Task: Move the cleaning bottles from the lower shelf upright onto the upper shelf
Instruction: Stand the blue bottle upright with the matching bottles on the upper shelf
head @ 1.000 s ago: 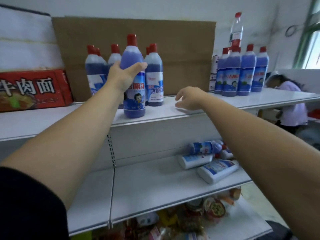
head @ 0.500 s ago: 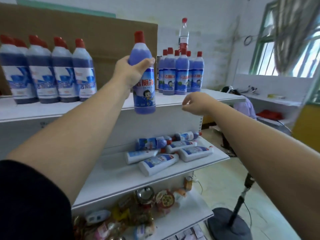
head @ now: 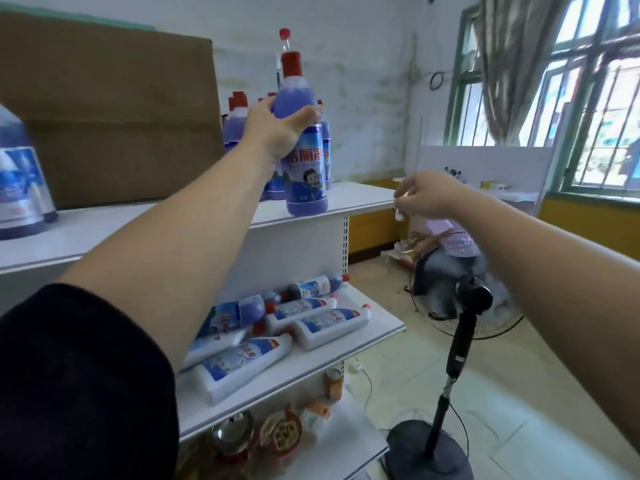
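My left hand (head: 277, 129) grips a purple cleaning bottle (head: 304, 168) with a red cap, upright, its base at the front edge of the upper shelf (head: 360, 199). Behind it stand several more purple bottles (head: 235, 126). My right hand (head: 426, 195) hovers off the shelf's right end, fingers loosely curled, holding nothing. On the lower shelf (head: 381, 332) lie several bottles on their sides: white ones (head: 332, 323) and purple ones (head: 311, 289).
A brown cardboard sheet (head: 114, 109) stands at the back of the upper shelf, and another purple bottle (head: 20, 174) at its far left. Jars and packets (head: 277, 434) fill the bottom shelf. A standing fan (head: 464, 327) and a crouching person (head: 450, 258) are on the right.
The view has swung right. My left hand has carried the bottle rightward and down to the upper shelf's right part. My right hand has drifted right, past the shelf end.
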`<action>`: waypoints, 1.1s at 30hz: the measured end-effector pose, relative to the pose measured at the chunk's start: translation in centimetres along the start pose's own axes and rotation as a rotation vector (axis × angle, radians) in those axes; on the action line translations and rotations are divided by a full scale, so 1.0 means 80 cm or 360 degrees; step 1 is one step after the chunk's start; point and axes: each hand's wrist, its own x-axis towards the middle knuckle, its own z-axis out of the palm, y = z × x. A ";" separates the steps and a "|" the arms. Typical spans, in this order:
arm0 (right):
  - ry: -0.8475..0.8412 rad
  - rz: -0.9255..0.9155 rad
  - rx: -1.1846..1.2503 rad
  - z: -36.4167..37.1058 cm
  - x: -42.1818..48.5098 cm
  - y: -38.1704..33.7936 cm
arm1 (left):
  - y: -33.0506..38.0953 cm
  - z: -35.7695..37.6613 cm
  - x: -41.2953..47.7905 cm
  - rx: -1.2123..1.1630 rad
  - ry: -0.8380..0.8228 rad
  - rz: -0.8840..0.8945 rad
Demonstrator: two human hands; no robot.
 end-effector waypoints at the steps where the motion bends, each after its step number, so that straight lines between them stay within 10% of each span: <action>1: 0.0002 -0.0001 -0.0008 -0.001 0.013 0.006 | -0.003 0.009 0.012 0.0032 -0.0034 -0.0007; 33: -0.0110 -0.0523 0.0184 0.071 0.268 -0.003 | -0.020 0.084 0.167 0.1796 0.0065 0.0007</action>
